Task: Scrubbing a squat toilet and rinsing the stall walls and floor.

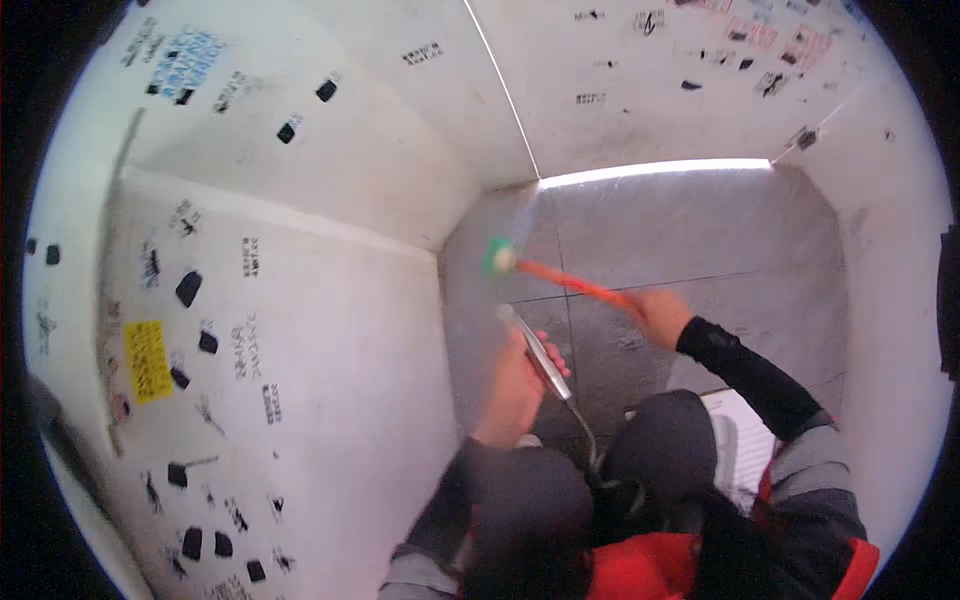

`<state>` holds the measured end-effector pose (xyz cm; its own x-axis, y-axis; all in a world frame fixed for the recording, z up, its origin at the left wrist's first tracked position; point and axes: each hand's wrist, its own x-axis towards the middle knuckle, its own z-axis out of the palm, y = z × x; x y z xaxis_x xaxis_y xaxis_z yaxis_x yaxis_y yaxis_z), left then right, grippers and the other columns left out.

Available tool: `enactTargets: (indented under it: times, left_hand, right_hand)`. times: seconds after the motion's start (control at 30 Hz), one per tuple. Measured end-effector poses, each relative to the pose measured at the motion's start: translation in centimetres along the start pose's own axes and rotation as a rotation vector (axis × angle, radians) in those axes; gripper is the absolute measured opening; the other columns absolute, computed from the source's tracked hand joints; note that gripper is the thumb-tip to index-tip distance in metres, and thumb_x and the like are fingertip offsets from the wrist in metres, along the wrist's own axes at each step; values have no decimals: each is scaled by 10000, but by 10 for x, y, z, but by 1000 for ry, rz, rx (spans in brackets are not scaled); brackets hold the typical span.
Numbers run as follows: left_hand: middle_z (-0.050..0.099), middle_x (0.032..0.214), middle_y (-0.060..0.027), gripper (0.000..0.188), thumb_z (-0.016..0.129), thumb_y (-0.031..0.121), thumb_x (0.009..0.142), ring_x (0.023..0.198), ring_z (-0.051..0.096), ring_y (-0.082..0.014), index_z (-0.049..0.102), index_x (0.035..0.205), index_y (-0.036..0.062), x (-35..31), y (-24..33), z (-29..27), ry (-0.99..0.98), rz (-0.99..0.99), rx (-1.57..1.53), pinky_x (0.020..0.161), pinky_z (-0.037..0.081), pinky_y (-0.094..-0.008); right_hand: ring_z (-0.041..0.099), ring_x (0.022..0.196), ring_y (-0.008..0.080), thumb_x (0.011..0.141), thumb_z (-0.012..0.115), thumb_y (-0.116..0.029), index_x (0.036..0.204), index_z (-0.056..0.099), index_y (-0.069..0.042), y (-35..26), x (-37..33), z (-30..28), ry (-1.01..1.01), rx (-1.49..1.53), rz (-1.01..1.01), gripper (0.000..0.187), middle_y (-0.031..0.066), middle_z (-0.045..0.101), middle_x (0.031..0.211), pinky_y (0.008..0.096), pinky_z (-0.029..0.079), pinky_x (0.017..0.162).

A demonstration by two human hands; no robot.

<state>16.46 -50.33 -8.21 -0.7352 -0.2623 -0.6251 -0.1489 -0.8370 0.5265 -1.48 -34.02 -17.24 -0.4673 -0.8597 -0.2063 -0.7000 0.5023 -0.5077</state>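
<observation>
My right hand (662, 316) is closed round the orange handle of a hammer-like tool (570, 279). Its green and whitish head (499, 256) is smeared by motion and points left, over the floor. Below that head, my left hand (520, 390) grips a tool with a silver metal handle (543, 355). A thin bent shank (588, 432) runs from the handle down between my knees; its far end is hidden there. The orange tool's head is just above the upper end of the silver handle, apart from it.
Grey floor tiles (700, 240) lie ahead of my knees. Pale walls (340, 330) with scribbles, dark patches and a yellow sticker (150, 360) stand close at left; another wall (895, 330) rises at right. A white ridged fixture (745, 440) sits beside my right knee.
</observation>
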Motion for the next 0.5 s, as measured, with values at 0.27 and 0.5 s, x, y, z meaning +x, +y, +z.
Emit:
enactTargets:
  times: [0.27,0.5]
  left_hand:
    - [427,718,-59,373,315,378,872,689,436,-185,426,953,32,-18,-10,-6,-125,32,-127,676,379,-325]
    - [418,659,-38,307,309,316,890,608,407,-147,433,905,36,-23,17,-31,-21,327,10,609,375,-298]
  right_hand:
    - [570,671,334,726,498,-143,1078,392,-106,-75,16,96,-377,9,107,369,165,578,721,436,445,542]
    - [553,665,383,781,447,-253,1060,379,-83,-117,-12,99,-299,266,207,333,192,570,707,452,442,572]
